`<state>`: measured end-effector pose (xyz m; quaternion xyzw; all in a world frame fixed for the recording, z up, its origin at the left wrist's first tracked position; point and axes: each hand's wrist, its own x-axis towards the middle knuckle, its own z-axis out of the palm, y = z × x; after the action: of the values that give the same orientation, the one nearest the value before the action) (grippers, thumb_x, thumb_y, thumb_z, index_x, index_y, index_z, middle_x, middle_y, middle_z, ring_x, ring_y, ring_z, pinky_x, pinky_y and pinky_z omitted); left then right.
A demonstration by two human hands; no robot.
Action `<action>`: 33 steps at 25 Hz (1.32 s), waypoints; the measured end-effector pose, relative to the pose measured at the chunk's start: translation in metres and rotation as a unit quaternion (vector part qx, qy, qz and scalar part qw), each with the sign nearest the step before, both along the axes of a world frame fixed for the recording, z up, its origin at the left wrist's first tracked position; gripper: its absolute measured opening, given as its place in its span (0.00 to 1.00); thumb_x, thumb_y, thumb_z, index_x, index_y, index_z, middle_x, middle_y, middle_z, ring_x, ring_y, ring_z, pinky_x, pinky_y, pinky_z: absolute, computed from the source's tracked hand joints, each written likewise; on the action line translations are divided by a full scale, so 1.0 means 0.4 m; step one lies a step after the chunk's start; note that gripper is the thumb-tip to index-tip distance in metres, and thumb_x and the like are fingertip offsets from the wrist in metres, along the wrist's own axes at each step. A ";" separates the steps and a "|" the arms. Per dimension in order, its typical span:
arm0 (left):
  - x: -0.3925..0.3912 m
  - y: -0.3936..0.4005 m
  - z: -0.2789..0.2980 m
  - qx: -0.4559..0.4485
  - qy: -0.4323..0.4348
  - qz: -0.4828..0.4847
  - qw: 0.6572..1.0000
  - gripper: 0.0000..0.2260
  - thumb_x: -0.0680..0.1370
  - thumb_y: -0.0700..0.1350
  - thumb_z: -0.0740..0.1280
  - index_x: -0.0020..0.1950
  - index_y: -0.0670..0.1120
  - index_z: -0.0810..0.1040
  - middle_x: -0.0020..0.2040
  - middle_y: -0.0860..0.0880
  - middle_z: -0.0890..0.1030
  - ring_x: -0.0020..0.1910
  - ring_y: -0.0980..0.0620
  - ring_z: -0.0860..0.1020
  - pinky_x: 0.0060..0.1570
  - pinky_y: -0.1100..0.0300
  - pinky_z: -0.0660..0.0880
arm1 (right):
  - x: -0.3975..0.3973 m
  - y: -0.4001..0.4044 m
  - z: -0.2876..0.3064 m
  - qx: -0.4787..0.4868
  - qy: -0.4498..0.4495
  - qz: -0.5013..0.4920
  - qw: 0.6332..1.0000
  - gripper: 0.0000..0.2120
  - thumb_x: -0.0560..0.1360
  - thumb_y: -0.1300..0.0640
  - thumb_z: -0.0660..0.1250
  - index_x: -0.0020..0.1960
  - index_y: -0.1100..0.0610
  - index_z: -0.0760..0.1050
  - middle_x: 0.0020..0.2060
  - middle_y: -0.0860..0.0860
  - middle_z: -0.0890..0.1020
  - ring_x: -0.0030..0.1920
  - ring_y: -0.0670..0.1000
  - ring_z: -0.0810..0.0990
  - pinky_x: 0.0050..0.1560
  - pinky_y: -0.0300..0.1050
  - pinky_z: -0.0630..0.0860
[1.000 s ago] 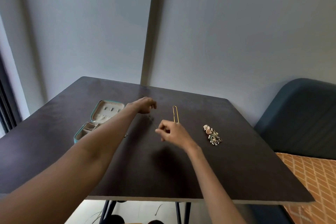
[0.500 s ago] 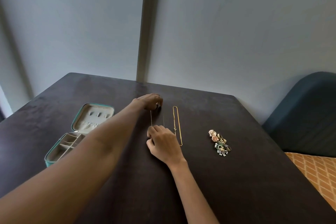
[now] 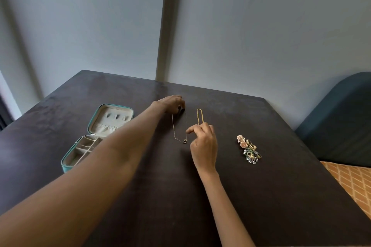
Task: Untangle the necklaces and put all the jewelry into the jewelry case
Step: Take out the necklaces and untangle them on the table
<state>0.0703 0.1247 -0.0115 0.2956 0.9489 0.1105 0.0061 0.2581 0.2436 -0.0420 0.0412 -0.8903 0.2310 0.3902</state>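
So the dark table [image 3: 261, 196] is basically the whole workspace, and the teal jewelry case [image 3: 96, 136] sits open on the left side with its lid flipped back, I'd guess so stuff can drop straight into the compartments once it's sorted; as far as I can tell nothing's in it yet. The left hand [image 3: 172, 104] is reached way out to the far end of the thin necklace [image 3: 173, 126], fingers curled down over the top of the chain, pinning or pinching it there (can't tell which from this angle), probably to keep that end anchored while the loop gets laid out. The right hand [image 3: 203, 138] hangs just right of that chain, loosely curled with the index finger poking left toward it; I can't see anything actually held in it. The thin necklace lies on the table as a long open loop with its small dark pendant [image 3: 184, 141] at the near end, so it looks untangled. The gold chain [image 3: 200, 116] lies just right of it, folded narrow and straight, apart from the other. The pile of rings and earrings [image 3: 249, 150] sits well off to the right, untouched.
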 end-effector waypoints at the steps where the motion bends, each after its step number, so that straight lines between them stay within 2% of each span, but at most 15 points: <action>1: 0.001 0.002 0.002 0.000 -0.005 0.004 1.000 0.16 0.75 0.35 0.60 0.60 0.45 0.78 0.59 0.44 0.75 0.60 0.45 0.74 0.56 0.56 0.70 | 0.000 0.002 0.000 0.021 -0.005 -0.015 1.000 0.22 0.69 0.69 0.51 0.41 0.53 0.81 0.37 0.49 0.76 0.41 0.52 0.75 0.37 0.43 0.75; 4: 0.003 0.008 0.010 -0.007 -0.006 0.012 1.000 0.16 0.75 0.36 0.60 0.60 0.45 0.77 0.60 0.45 0.74 0.61 0.44 0.74 0.57 0.56 0.71 | -0.004 0.000 -0.007 0.064 -0.044 -0.028 0.997 0.21 0.66 0.68 0.55 0.38 0.50 0.84 0.34 0.48 0.76 0.40 0.52 0.75 0.36 0.46 0.74; 8: 0.003 0.014 0.010 -0.026 0.006 0.031 0.999 0.18 0.75 0.35 0.60 0.63 0.45 0.75 0.63 0.44 0.72 0.61 0.42 0.73 0.57 0.53 0.70 | -0.008 0.003 -0.006 0.028 -0.085 -0.002 0.996 0.20 0.67 0.66 0.55 0.35 0.50 0.84 0.34 0.48 0.77 0.41 0.52 0.74 0.40 0.46 0.71; 11: -0.003 0.019 0.014 -0.038 0.009 0.032 0.999 0.19 0.75 0.35 0.59 0.64 0.46 0.73 0.63 0.44 0.72 0.61 0.41 0.73 0.55 0.53 0.70 | -0.017 0.013 -0.009 -0.010 -0.084 -0.012 0.996 0.23 0.67 0.68 0.53 0.38 0.50 0.84 0.36 0.48 0.78 0.42 0.52 0.74 0.41 0.44 0.67; 14: -0.017 0.019 0.014 -0.047 0.001 0.023 0.999 0.19 0.75 0.35 0.59 0.64 0.46 0.73 0.63 0.44 0.72 0.61 0.42 0.73 0.55 0.54 0.70 | -0.030 0.018 -0.014 -0.014 -0.086 -0.053 0.995 0.24 0.66 0.68 0.52 0.40 0.48 0.84 0.38 0.49 0.78 0.42 0.53 0.74 0.41 0.46 0.68; 18: -0.028 0.015 0.014 -0.059 -0.004 0.024 0.998 0.19 0.74 0.36 0.61 0.63 0.48 0.74 0.62 0.45 0.73 0.60 0.43 0.74 0.56 0.53 0.71 | -0.022 0.009 -0.011 0.017 -0.073 -0.061 0.995 0.20 0.67 0.66 0.57 0.33 0.48 0.83 0.34 0.48 0.77 0.39 0.52 0.74 0.39 0.46 0.67; 20: -0.025 0.020 0.018 -0.073 0.005 0.024 0.997 0.17 0.75 0.38 0.61 0.63 0.48 0.75 0.62 0.46 0.73 0.60 0.44 0.74 0.57 0.54 0.68 | -0.020 0.012 -0.009 0.008 -0.085 -0.053 0.995 0.19 0.68 0.67 0.59 0.34 0.48 0.83 0.34 0.47 0.77 0.40 0.52 0.74 0.40 0.47 0.68; 25: -0.012 0.015 0.004 -0.093 0.065 0.044 0.993 0.16 0.78 0.41 0.57 0.63 0.51 0.75 0.63 0.47 0.75 0.63 0.46 0.71 0.60 0.51 0.60 | -0.014 0.025 -0.006 -0.045 -0.123 -0.071 0.989 0.25 0.67 0.72 0.56 0.41 0.47 0.84 0.40 0.49 0.79 0.46 0.52 0.72 0.46 0.45 0.63; 29: 0.009 0.011 0.007 -0.120 0.106 0.062 0.985 0.17 0.78 0.43 0.57 0.65 0.54 0.73 0.65 0.46 0.71 0.66 0.46 0.66 0.63 0.49 0.58 | -0.008 0.007 -0.010 0.006 -0.111 -0.078 0.991 0.18 0.68 0.65 0.59 0.34 0.47 0.83 0.34 0.47 0.77 0.41 0.52 0.74 0.42 0.48 0.68; 33: 0.020 0.022 0.016 -0.115 0.097 0.100 0.984 0.18 0.78 0.43 0.57 0.65 0.58 0.73 0.66 0.45 0.68 0.67 0.45 0.63 0.65 0.48 0.57 | 0.000 0.000 -0.017 0.041 -0.080 -0.091 0.992 0.13 0.66 0.62 0.66 0.29 0.48 0.82 0.30 0.47 0.76 0.37 0.52 0.74 0.38 0.47 0.69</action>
<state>0.0781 0.1335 -0.0051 0.2056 0.9762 -0.0283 -0.0635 0.2581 0.2437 -0.0487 -0.0430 -0.9274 0.1605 0.3352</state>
